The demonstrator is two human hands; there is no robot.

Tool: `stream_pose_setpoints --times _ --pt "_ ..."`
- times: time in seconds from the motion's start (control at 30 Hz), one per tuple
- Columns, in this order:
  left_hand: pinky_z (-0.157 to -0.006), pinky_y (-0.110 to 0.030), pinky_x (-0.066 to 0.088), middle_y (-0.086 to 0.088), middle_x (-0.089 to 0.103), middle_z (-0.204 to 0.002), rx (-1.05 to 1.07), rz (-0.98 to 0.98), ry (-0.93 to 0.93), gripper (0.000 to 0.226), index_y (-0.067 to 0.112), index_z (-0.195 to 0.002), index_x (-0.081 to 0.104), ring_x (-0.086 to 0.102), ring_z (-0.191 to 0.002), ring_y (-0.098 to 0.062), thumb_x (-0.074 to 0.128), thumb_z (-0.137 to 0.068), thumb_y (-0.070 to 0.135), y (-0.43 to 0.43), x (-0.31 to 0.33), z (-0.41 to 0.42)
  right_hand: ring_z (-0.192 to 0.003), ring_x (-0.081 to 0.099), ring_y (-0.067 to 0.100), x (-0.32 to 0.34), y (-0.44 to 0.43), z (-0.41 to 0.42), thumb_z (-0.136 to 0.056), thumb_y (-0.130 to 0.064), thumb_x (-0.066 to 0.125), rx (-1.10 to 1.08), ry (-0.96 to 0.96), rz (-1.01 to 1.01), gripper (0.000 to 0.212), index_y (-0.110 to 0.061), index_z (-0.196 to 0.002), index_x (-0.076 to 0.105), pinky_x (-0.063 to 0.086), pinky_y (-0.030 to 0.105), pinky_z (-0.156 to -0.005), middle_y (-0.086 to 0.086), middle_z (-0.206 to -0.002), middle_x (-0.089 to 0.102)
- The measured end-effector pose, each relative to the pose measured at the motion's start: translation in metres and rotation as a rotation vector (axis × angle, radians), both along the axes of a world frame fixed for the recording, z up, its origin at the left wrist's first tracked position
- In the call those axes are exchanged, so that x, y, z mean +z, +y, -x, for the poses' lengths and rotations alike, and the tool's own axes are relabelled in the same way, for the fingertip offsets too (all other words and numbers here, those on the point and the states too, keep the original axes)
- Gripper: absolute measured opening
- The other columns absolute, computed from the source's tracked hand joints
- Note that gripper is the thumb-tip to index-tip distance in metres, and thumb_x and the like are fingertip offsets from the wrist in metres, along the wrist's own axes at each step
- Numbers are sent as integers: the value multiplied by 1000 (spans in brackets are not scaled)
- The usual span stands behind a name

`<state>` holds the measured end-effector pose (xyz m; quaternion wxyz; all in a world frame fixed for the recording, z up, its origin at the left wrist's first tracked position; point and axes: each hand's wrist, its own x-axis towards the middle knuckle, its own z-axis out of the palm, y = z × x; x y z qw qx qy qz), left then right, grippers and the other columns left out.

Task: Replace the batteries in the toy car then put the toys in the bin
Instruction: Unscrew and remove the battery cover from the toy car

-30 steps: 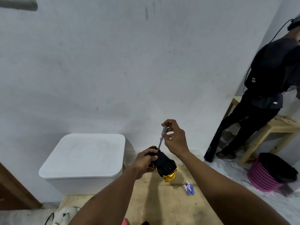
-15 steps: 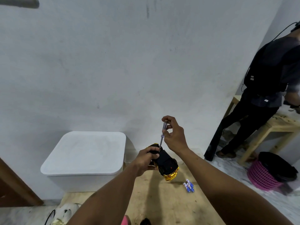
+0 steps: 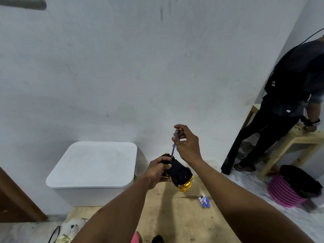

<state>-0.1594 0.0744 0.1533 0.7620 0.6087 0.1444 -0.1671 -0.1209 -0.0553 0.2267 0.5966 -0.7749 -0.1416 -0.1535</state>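
My left hand (image 3: 158, 170) grips a gold toy car (image 3: 181, 176) turned underside up, its black base facing me, above a wooden table (image 3: 177, 218). My right hand (image 3: 187, 143) pinches the clear handle of a small screwdriver (image 3: 174, 146), held nearly upright with its tip down on the rear of the car's base. Several blue-and-white batteries (image 3: 204, 200) lie in a small cluster on the table to the right of the car. A white lidded bin (image 3: 93, 167) stands at the table's back left, lid shut.
A white soft toy (image 3: 73, 228) lies at the table's near left edge. A person in dark clothes (image 3: 280, 109) leans on a second wooden table (image 3: 298, 139) at the right. A pink basket (image 3: 287, 192) with a black bag sits on the floor there. A grey wall rises behind.
My hands and the car have kept their pose with only slight shifts while the view tilted a little. The person at the right has lowered a hand onto the other table.
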Motion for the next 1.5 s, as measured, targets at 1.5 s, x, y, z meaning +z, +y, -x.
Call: stream_pose_setpoints --times 1.5 --pt "-63 -38 58 -15 63 -110 -33 -3 -11 21 16 -106 64 62 -89 -33 57 -93 0 -2 5 5 -82 64 10 -3 5 -1 -85 -2 67 36 -98 148 42 -26 -120 68 55 22 -69 -1 -94 66"
